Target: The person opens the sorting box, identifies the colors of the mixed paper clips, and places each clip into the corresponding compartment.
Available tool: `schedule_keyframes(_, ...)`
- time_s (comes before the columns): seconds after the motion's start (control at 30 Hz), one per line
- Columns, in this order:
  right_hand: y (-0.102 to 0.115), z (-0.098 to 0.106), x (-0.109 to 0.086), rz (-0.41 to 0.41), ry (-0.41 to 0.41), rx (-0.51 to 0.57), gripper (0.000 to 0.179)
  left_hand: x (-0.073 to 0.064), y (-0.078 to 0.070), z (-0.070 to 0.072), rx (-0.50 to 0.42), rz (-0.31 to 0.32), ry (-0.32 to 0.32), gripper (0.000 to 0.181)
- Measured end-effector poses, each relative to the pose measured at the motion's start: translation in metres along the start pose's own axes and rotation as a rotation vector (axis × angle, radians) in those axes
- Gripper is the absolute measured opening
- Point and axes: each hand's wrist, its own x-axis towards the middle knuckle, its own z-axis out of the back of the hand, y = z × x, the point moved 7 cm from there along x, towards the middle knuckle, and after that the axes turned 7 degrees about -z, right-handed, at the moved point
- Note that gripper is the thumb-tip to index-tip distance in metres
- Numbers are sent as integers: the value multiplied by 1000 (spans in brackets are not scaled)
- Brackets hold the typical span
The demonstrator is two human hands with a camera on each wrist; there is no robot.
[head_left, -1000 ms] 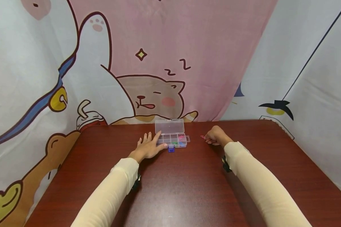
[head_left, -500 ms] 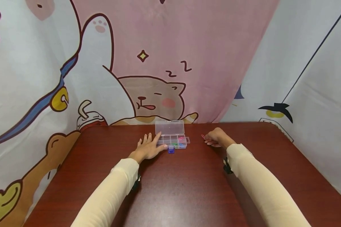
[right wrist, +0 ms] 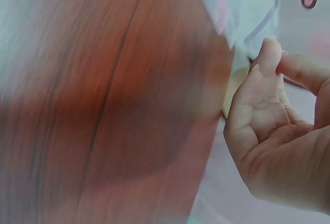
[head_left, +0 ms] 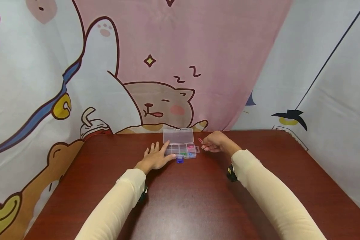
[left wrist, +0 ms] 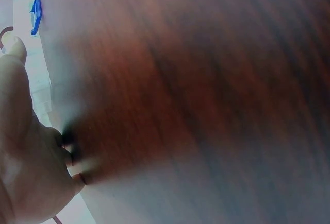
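A clear plastic compartment box [head_left: 175, 148] sits near the table's back edge, its lid [head_left: 178, 136] raised. My left hand [head_left: 156, 159] rests against the box's left end with fingers spread, the thumb along the front edge. Pink clips [head_left: 190, 147], green clips [head_left: 183, 153] and blue clips [head_left: 190, 155] lie in the right-hand compartments. Just right of the box, my right hand [head_left: 215, 142] pinches a pink paper clip [head_left: 200, 140] between thumb and forefinger. In the right wrist view, the fingers of the right hand [right wrist: 278, 116] hide most of the clip.
The box stands on a dark red-brown wooden table [head_left: 180, 200]. A blue latch [head_left: 180, 160] sticks out from its front, and a clear hanging tab [head_left: 197, 149] from its right end. Behind the table hangs a printed cartoon curtain [head_left: 222, 66].
My right hand has moved left towards the box with the pink paper clip. The left hand stays in place on the box.
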Motion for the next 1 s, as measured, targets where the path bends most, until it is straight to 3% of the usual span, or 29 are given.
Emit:
schedule_keyframes(0.23, 12, -21, -1, 5, 40, 5, 30, 0, 3, -3, -9, 5, -2, 81)
schedule_keyframes(0.43, 16, -24, 3, 3, 25, 32, 21, 1, 2, -3, -9, 2, -11, 81)
schedule_keyframes(1.0, 13, -26, 1, 2, 39, -14, 32, 2, 4, -1, -42, -1, -32, 83)
